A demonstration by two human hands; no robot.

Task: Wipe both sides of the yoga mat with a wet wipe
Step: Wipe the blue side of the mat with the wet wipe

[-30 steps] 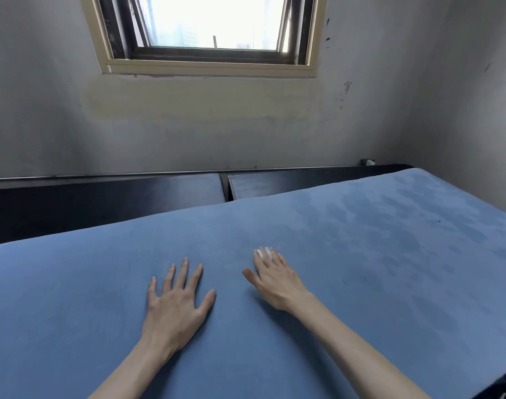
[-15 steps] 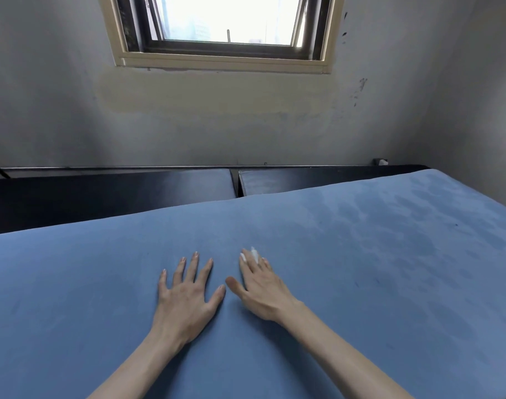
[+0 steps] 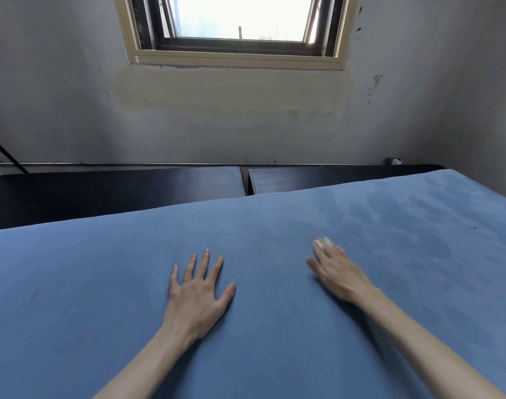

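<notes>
Pressing wet wipe (image 3: 324, 242) onto yoga mat (image 3: 274, 226).

The wet wipe (image 3: 324, 242) is mostly hidden under the right hand (image 3: 336, 269).

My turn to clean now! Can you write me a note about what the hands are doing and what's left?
Left hand: flat on the blue yoga mat, fingers spread, steadying it.
Right hand: fingers straight, pressing the white wet wipe onto the mat; only a bit of wipe shows past the fingertips.
Done: darker damp patches cover the mat's right part, so that area looks wiped.
Left: the left part looks dry; wipe it next, then probably flip the mat for the other side.
</notes>
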